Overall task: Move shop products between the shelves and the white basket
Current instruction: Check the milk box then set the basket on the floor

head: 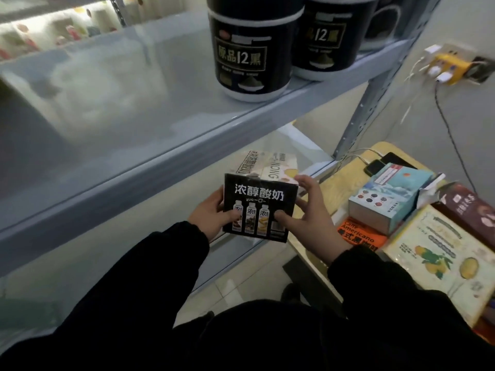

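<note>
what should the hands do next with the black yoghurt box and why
Probably ease the black cardboard yoghurt box forward onto the lower grey shelf, beside the cream carton. Left hand and right hand both grip it right at that shelf's front edge.

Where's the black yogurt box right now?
Centre of the head view: the black yogurt box is held between the left hand and right hand, below the shelf with the black tubs and left of the light blue box.

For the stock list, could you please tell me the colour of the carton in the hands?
The carton has a black front with white lettering; head view.
</note>
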